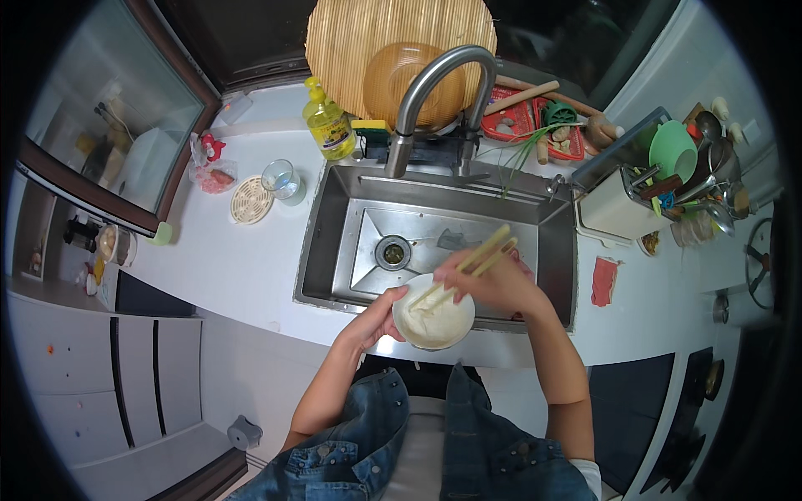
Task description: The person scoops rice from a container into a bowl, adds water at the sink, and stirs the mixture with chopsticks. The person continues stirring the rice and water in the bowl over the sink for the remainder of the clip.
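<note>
My left hand (376, 319) grips a small white bowl (467, 322) by its left side, above the front edge of the stainless steel sink (438, 241). A pale, creamy mass (432, 320) lies inside the bowl. In my right hand (495, 282) is a pair of light wooden chopsticks (485, 248), their lower tips in the pale mass and their upper ends pointing up and right. Motion blurs this hand slightly. Something reddish (525, 266) shows partly behind it in the sink; I cannot tell what it is.
A curved metal faucet (410, 103) arches over the sink. Dish soap (329, 128) and a sponge (371, 128) stand behind. Left on the counter are a glass (281, 178) and a round woven-patterned trivet (252, 200). Rightward sit a utensil holder (617, 210) and a red cloth or packet (604, 282).
</note>
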`<action>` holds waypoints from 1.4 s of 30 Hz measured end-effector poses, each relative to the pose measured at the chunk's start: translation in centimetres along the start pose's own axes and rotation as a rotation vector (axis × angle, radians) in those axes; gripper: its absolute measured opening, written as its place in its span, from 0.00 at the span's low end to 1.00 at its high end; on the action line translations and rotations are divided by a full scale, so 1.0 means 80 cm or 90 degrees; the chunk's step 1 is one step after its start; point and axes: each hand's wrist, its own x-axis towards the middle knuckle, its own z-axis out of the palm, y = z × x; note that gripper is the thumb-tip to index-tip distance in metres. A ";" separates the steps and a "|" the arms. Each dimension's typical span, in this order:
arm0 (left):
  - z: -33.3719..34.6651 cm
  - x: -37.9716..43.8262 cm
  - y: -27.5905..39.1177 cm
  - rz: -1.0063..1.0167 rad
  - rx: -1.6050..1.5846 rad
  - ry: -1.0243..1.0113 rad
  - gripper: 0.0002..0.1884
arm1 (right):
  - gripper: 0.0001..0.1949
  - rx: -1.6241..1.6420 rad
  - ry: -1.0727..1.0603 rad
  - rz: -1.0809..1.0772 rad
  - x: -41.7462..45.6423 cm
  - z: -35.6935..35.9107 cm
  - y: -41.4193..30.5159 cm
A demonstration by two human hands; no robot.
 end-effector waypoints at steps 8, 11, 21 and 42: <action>-0.019 0.001 -0.008 -0.028 -0.030 0.019 0.37 | 0.09 0.074 -0.028 -0.021 -0.005 -0.009 0.030; -0.005 -0.009 0.003 -0.031 -0.007 0.055 0.36 | 0.08 0.056 0.031 0.001 -0.005 -0.024 0.034; -0.002 -0.033 0.030 -0.019 0.128 0.079 0.37 | 0.09 0.124 0.078 0.031 -0.007 -0.035 0.056; 0.010 -0.044 0.041 0.206 0.199 0.170 0.30 | 0.06 -0.104 0.136 -0.164 -0.043 0.002 0.059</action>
